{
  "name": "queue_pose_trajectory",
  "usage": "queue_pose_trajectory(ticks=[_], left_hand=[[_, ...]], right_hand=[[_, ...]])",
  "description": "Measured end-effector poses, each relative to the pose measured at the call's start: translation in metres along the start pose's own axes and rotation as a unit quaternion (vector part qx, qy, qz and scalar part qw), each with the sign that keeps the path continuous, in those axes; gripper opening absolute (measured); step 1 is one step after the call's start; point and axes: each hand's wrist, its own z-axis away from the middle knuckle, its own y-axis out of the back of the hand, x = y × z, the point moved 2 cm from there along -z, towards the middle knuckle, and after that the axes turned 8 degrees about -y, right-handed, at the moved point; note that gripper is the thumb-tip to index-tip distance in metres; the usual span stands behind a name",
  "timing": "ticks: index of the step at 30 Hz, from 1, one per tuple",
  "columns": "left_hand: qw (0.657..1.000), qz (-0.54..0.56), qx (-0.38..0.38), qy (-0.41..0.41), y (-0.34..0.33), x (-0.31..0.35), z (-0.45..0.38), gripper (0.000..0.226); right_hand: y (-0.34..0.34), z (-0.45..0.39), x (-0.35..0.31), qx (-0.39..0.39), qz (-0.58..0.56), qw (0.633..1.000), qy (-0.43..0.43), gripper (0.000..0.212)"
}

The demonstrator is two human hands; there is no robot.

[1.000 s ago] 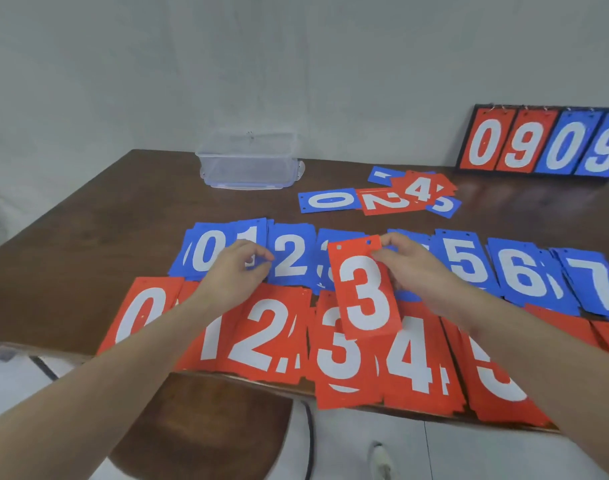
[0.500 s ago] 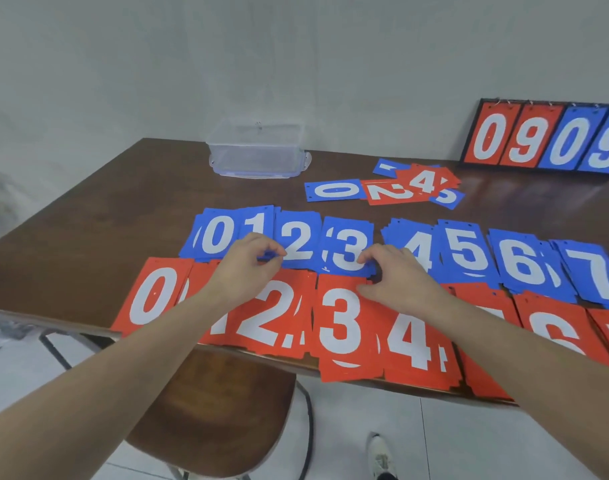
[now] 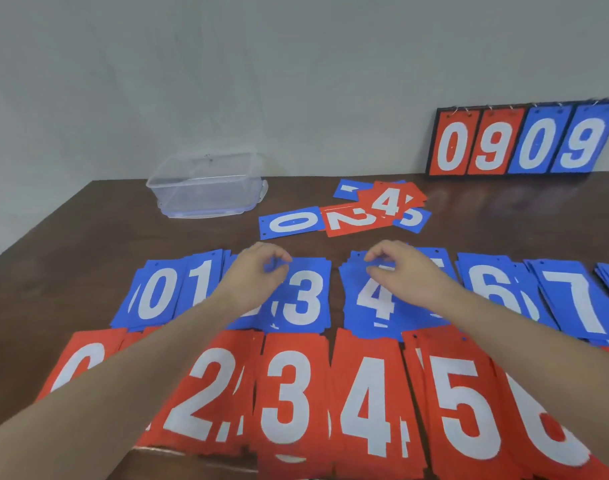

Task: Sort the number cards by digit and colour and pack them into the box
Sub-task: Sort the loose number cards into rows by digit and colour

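A: Hands, quick; what are the fingers doing?

B: Left hand [image 3: 258,275] is hovering over the blue row, just left of the blue 3 pile [image 3: 305,294]; fingers are curling loosely, thumb and forefinger tips lying close together; cannot tell if they are pinching a card edge or nothing. Right hand [image 3: 403,271] is sitting just right of the blue 3 pile, over the top of the blue 4 pile [image 3: 372,299]; same loose curl, thumb under forefinger, small gap showing; cannot tell if it is touching the card.

A: Cards relative to the blue 3 pile?

B: Blue 0 [image 3: 157,296] and blue 1 [image 3: 202,282] are lying left of it, the blue 2 hiding under the left forearm; blue 6 [image 3: 490,289] and blue 7 [image 3: 580,299] are lying further right; the red row is running nearer the person, red 3 pile [image 3: 289,403] directly below it, red 2 [image 3: 206,396] left, red 4 [image 3: 365,410] and red 5 [image 3: 466,407] right, piles overlapping at the edges.

A: Unsorted ones? Box?

B: A loose heap of cards [image 3: 376,211] is lying beyond it, slightly right, red and blue mixed; the clear box [image 3: 206,185] is standing beyond it to the left, no cards showing inside; all on the brown table [image 3: 88,244].

A: Anything else?

B: A scoreboard [image 3: 525,140] reading 0909 is leaning at the wall, far right and beyond the blue 3 pile.
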Motion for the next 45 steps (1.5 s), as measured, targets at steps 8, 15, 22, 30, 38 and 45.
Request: queue_pose_trajectory(ticks=[8,15,22,30,38,45], left_hand=[[0.997,-0.073,-0.008,0.029,-0.048,0.01,-0.09,0.028],[0.98,-0.153,0.035,0.12,-0.053,-0.017,-0.14,0.051],[0.963,-0.243,-0.013,0.114,-0.043,-0.041,-0.143,0.064],[0.972,-0.219,0.007,0.081,-0.035,-0.046,-0.139,0.059],[0.978,-0.183,0.044,0.093,-0.028,-0.031,-0.137,0.042],[0.975,-0.216,0.038,0.03,-0.021,-0.005,-0.109,0.034]], right_hand=[[0.049,-0.075,0.052,0.022,0.015,1.0,0.006,0.012],[0.066,-0.138,0.077,0.042,0.111,0.992,0.045,0.028],[0.061,-0.188,0.085,0.031,0.166,0.985,0.046,0.062],[0.051,-0.193,0.09,0.039,0.187,0.981,0.038,0.08],[0.061,-0.173,0.077,0.056,0.071,0.995,0.052,0.069],[0.066,-0.157,0.071,0.031,-0.13,0.991,0.005,0.057]])
